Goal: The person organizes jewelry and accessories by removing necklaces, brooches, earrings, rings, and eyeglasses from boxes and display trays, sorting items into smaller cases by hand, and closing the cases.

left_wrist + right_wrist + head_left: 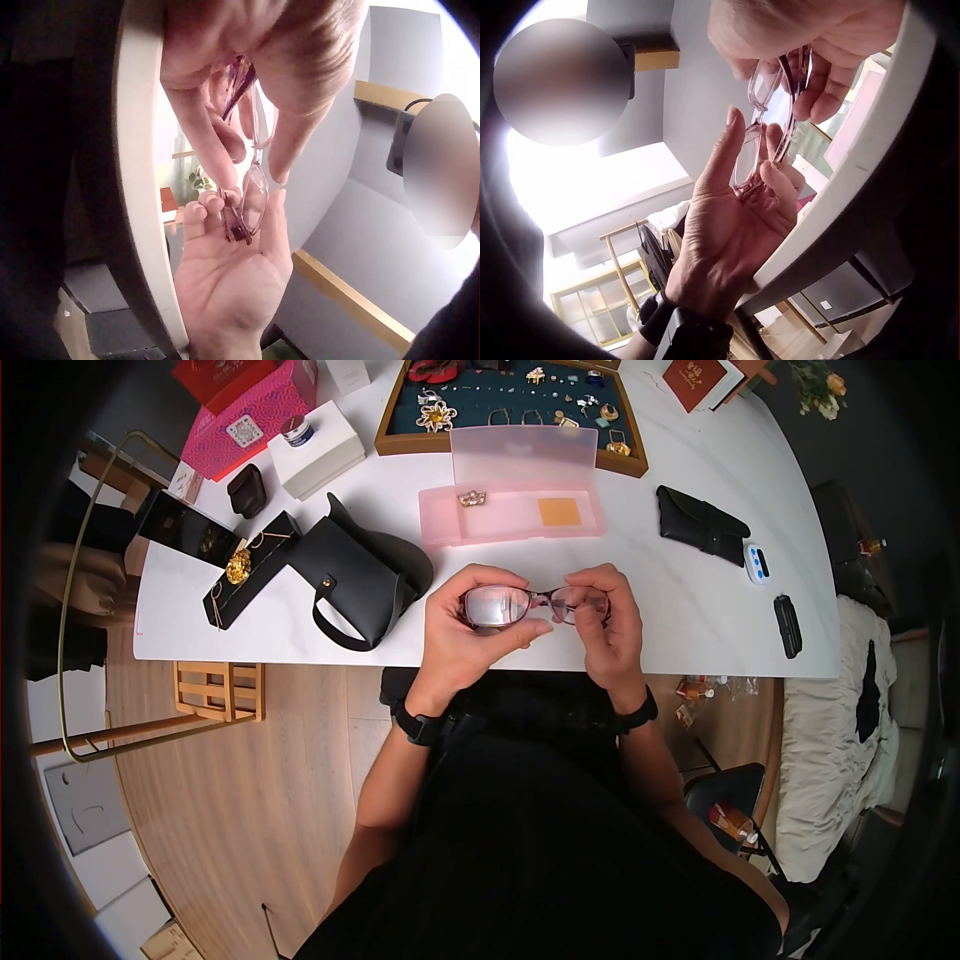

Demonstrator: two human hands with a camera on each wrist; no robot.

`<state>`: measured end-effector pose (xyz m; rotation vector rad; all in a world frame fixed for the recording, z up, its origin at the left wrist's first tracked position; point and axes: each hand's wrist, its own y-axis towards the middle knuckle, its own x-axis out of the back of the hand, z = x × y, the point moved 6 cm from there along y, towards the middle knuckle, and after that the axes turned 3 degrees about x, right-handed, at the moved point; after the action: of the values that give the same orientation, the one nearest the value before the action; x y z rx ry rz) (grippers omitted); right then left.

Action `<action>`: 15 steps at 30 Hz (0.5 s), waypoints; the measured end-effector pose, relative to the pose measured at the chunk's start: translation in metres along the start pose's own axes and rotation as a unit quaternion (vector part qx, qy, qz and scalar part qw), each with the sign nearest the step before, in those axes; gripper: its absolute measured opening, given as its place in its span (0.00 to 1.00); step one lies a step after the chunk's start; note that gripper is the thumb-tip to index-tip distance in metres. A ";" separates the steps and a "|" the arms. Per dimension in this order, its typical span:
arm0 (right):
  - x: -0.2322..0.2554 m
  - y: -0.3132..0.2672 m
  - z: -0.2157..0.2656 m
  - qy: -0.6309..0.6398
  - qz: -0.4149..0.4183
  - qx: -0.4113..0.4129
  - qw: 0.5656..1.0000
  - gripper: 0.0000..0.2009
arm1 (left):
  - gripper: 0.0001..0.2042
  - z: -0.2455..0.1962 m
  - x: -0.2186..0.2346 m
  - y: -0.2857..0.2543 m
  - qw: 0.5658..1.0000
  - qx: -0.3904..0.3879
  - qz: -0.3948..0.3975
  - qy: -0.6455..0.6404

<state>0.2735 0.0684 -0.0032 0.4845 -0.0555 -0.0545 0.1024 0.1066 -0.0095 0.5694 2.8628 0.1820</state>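
Observation:
A pair of eyeglasses [497, 606] with a thin dark purplish frame is held just over the table's front edge, lenses side by side. My left hand [458, 632] grips one end of the frame, its thumb stretched below the lens. At the other end, my right hand [618, 628] holds the frame with curled fingers, partly covering that lens. In the left wrist view the lenses [255, 196] show edge-on between both hands. The right wrist view shows the frame [784, 112] reaching from one hand to the other. Behind the hands lies an opened pink plastic box [440, 530].
Inside the pink box are a jewelled hair claw [472, 498] and a yellow paper [560, 511]. A black bag [350, 575] stands left, beside a black jewellery box [255, 565]. A black pouch [700, 523] lies right. At the back sits a wooden jewellery tray [388, 420].

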 end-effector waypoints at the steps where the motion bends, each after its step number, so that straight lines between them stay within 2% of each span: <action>1: 0.002 0.000 -0.002 0.000 0.000 0.000 1.000 0.16 | 0.17 0.000 -0.001 0.000 1.000 0.000 0.000 0.000; 3: 0.002 0.002 -0.002 -0.062 0.035 0.035 0.997 0.16 | 0.17 0.004 -0.001 0.001 0.998 0.025 -0.027 -0.051; 7: -0.007 0.001 0.002 -0.027 0.050 0.035 0.998 0.19 | 0.17 0.005 0.000 0.000 0.997 0.035 -0.023 -0.059; 9: -0.004 -0.002 -0.006 0.017 -0.010 0.018 1.000 0.26 | 0.18 0.003 -0.002 0.000 0.995 0.021 -0.007 -0.095; 10: -0.004 -0.003 -0.006 0.017 -0.010 0.017 1.000 0.26 | 0.18 0.004 -0.002 -0.001 0.995 0.021 -0.007 -0.096; 12: -0.002 -0.002 -0.006 0.041 -0.017 0.019 0.999 0.33 | 0.20 0.004 -0.005 -0.001 0.994 0.021 0.012 -0.105; 15: 0.001 0.001 -0.008 0.006 -0.001 0.053 0.999 0.33 | 0.20 0.003 -0.007 -0.002 0.994 0.010 0.020 -0.104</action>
<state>0.2745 0.0729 -0.0095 0.5909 -0.0459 -0.0512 0.1083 0.1025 -0.0112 0.6113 2.6550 0.0948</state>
